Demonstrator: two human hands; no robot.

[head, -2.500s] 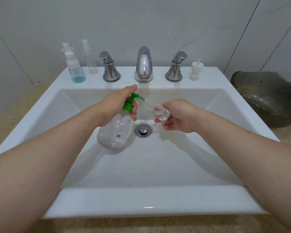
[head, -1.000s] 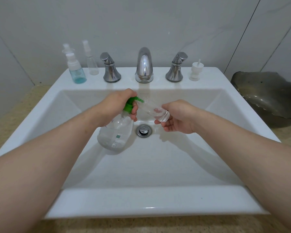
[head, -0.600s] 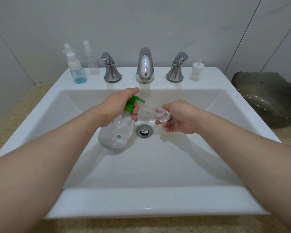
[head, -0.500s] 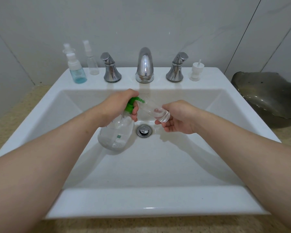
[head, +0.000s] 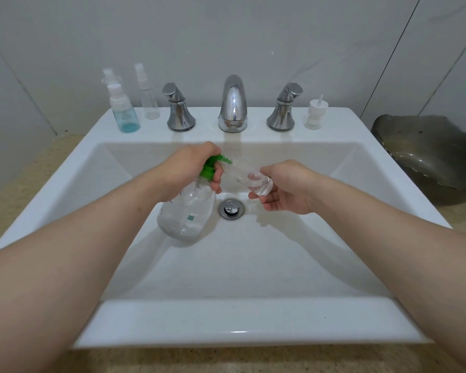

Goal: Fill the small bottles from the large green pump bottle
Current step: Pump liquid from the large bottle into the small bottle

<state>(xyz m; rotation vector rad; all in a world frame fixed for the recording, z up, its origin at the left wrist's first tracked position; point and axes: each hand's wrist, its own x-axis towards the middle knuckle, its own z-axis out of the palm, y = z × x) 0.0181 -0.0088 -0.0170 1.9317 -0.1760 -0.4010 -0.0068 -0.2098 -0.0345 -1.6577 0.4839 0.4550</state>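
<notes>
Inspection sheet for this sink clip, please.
Surface: white sink set in a speckled counter.
Job's things: green pump bottle tilted over the basin, nozzle at the mouth of the small clear bottle; blue bottle and clear spray bottle upright on the back ledge.
Clutter: white spray cap on the ledge.
Grippers: left hand grips the pump neck; right hand holds the small clear bottle.
Cables: nothing seen.
Surroundings: tiled wall, dark dish at right.
</notes>
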